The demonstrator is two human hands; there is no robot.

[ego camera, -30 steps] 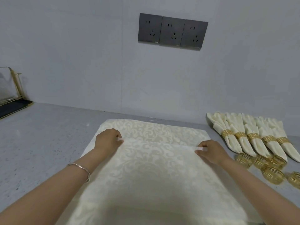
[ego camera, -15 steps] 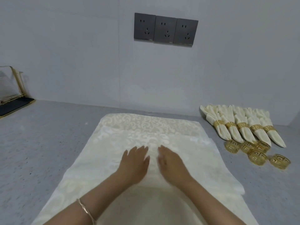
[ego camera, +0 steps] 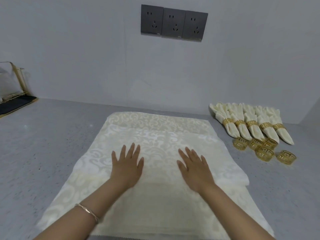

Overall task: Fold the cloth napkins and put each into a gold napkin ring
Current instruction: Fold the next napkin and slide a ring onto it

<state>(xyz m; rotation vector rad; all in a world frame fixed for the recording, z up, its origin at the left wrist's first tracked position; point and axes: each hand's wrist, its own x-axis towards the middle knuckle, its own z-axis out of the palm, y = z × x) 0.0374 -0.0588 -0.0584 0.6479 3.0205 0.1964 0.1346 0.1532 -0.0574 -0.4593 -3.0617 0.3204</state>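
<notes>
Head view: I see the left hand (ego camera: 127, 164) and right hand (ego camera: 194, 166) pressing flat, fingers spread, on the cream napkin (ego camera: 155, 132), gripping nothing. Loose gold rings (ego camera: 265, 150) lie beside five ringed napkins (ego camera: 251, 123).

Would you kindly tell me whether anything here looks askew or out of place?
Nothing spilled or damaged. Only the loose gold rings lie jumbled, some touching, unlike the neat row of ringed napkins behind them.

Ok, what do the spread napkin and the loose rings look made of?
Spread napkin: woven damask-type cloth, cream, slight sheen; its scroll pattern catches light. Loose rings: gold-coloured, glossy, cut-out key pattern; probably metal, possibly plated plastic.
</notes>
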